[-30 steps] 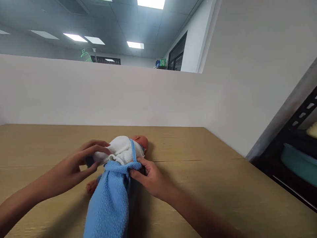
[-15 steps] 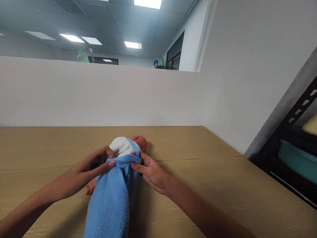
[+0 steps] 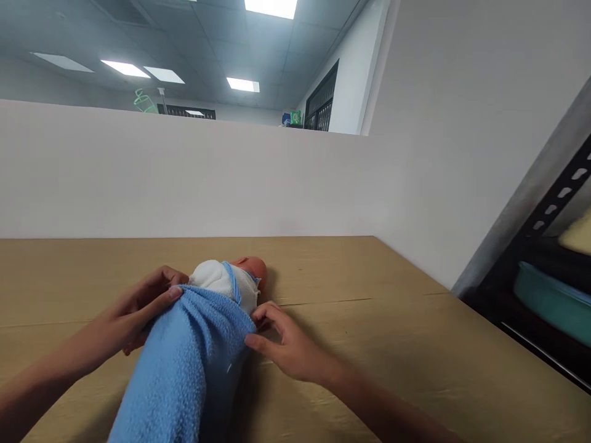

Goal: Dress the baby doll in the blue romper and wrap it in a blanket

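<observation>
A baby doll [image 3: 253, 268] lies on the wooden table [image 3: 323, 264], its head turned away toward the wall. White cloth [image 3: 211, 277] covers its upper body, with a thin blue strap over it. Fuzzy blue fabric [image 3: 175, 369] covers the lower part and runs toward me. My left hand [image 3: 143, 304] pinches the top edge of this blue fabric on the left, thumb on top. On the right, my right hand [image 3: 281, 344] grips the fabric's other side between thumb and curled fingers. The doll's legs are hidden under the fabric.
A low white partition wall [image 3: 184, 178] stands behind the table and meets a side wall on the right. Beyond the table's right edge is a black slotted rack [image 3: 530, 246] holding a teal basin [image 3: 551, 301]. A green hanger [image 3: 145, 101] shows above the partition.
Both hands have moved apart, spreading the blue fabric's top edge wider across the doll. My left hand went left, my right slightly down. More of the white cloth shows.
</observation>
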Tool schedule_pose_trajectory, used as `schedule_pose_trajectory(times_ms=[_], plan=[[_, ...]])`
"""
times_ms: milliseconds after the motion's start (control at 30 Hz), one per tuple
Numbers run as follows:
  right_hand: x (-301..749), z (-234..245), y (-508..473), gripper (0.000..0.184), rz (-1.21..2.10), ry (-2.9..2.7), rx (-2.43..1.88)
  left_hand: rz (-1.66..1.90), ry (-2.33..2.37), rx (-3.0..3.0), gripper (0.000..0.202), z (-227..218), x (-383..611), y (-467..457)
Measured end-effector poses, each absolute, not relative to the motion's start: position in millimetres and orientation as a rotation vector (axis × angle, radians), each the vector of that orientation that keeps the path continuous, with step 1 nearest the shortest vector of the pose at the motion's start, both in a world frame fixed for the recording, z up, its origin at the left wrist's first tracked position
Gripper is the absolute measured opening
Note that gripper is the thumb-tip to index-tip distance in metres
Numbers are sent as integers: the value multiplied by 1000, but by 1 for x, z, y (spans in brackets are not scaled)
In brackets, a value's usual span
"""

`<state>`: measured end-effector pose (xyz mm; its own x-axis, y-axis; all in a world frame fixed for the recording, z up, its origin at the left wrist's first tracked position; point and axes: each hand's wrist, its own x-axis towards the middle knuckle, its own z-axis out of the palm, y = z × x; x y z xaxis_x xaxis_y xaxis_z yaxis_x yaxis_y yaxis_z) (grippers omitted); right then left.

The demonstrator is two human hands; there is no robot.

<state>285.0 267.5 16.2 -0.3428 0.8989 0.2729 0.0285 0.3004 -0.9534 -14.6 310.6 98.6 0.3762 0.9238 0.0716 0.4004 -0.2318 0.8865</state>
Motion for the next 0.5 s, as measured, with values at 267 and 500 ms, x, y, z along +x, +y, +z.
schedule_pose_trajectory(times_ms=[267, 500], plan=[[266, 2, 262, 40, 1404, -1568, -831, 898, 1091, 1966, 42, 94, -1, 310], [272, 17, 260, 25, 1142, -1694, -853, 750, 1150, 2053, 50, 104, -10, 305]])
